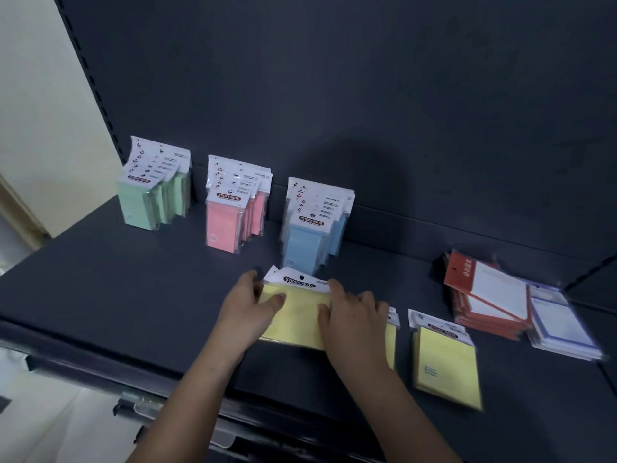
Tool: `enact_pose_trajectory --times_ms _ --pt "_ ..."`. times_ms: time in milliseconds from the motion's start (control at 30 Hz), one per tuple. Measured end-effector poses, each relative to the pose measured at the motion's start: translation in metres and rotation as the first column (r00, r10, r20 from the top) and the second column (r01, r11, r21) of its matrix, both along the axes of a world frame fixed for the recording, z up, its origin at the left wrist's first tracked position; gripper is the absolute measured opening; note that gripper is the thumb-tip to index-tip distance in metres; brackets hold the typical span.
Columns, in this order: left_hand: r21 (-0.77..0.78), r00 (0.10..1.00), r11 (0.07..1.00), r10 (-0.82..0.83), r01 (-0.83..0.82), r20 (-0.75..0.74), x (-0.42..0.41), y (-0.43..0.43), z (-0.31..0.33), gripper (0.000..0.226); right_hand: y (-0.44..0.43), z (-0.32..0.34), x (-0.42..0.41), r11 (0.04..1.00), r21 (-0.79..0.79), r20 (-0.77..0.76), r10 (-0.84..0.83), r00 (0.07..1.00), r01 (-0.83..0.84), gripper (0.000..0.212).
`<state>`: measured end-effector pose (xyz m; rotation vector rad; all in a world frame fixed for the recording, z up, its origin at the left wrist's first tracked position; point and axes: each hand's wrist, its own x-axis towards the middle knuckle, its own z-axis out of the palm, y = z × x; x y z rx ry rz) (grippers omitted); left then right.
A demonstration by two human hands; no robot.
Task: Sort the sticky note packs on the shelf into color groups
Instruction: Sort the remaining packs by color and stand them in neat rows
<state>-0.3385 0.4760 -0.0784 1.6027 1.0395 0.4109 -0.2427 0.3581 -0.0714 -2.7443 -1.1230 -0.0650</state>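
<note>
Bundle of yellow sticky-note packs in clear sleeves with white header cards (300,312), tilted up at the front centre of the dark grey shelf (133,279). Left hand (247,309) and right hand (354,322) grip its side edges, fingers clamped on it. A flat yellow pack (447,362) lies just right. Behind stand the green packs (153,198), pink packs (230,218) and blue packs (310,235); red-bordered notepads (487,295) are stacked far right.

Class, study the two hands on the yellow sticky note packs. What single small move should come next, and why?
Probably lift the yellow packs, which the left hand and right hand grip, and stand them upright on the bare shelf right of the blue group. The green group, pink group and blue group stand in a row at the back; yellow does not.
</note>
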Motion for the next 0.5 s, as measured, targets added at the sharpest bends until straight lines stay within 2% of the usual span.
enact_pose_trajectory --times_ms 67,133,200,267,367,500 --pt "-0.088 0.999 0.996 0.017 -0.013 0.046 0.002 -0.001 0.004 0.073 0.002 -0.001 -0.002 1.000 0.006 -0.028 0.008 1.000 -0.008 0.039" --pt "-0.201 0.993 0.978 0.069 -0.048 0.098 0.004 0.001 0.007 0.077 0.001 0.000 -0.002 0.999 0.033 -0.044 0.011 0.999 -0.009 0.036" --pt "-0.408 0.967 0.910 0.159 -0.066 0.198 0.004 0.003 0.012 0.066 -0.002 0.000 0.001 0.997 0.082 -0.071 0.005 0.997 0.001 0.033" --pt "-0.563 0.940 0.827 0.185 0.010 0.287 0.003 0.004 0.017 0.045 -0.005 0.000 0.005 0.992 0.129 -0.113 0.013 0.993 0.002 0.030" --pt "-0.507 0.950 0.862 0.137 0.025 0.280 0.003 -0.002 0.016 0.024 -0.008 -0.001 0.008 0.979 0.205 -0.201 0.030 0.979 0.012 0.035" --pt "-0.302 0.959 0.948 -0.009 0.099 0.283 -0.006 -0.009 0.013 0.018 -0.009 -0.003 0.004 0.946 0.324 -0.286 0.081 0.955 0.017 0.048"
